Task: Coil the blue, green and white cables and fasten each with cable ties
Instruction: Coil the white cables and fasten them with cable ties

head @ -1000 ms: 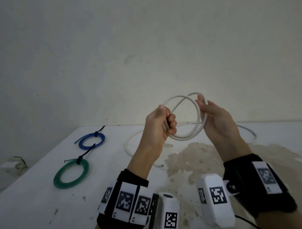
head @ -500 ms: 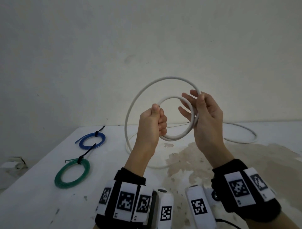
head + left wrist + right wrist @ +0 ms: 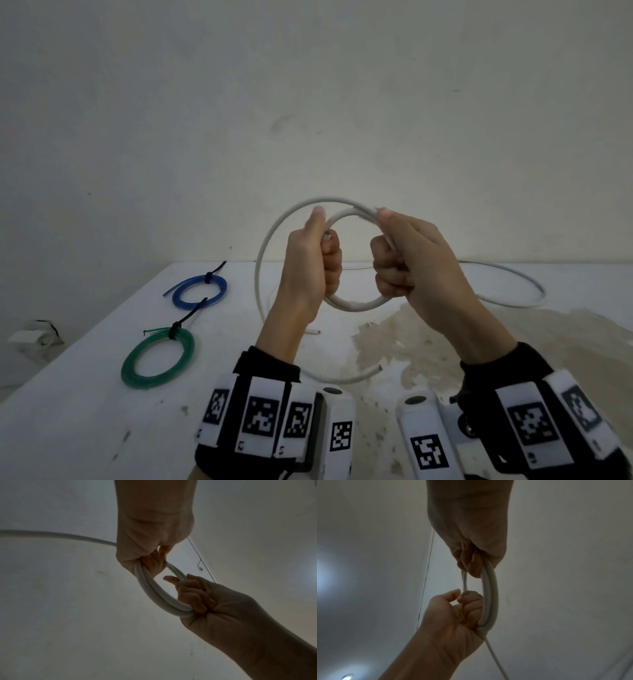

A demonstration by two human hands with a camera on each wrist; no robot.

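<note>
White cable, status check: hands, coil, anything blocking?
Left hand and right hand both grip white cable coil, raised above table. Loose length trails on tabletop, untied. Blue coil, green coil tied, aside. Nothing blocking.

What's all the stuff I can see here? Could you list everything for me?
white cable: one, white, partly coiled in both hands above the table, the rest trailing on the table
blue cable: one, blue, coiled and tied, far left of the table
green cable: one, green, coiled and tied, nearer left of the table
cable ties: two, black, one on each finished coil
table: one, white, stained on the right
wall: one, off-white, behind the table
wristbands: two, black with square markers, on the wrists
left hand: grips the coil's left side
right hand: grips the coil's right side
</note>
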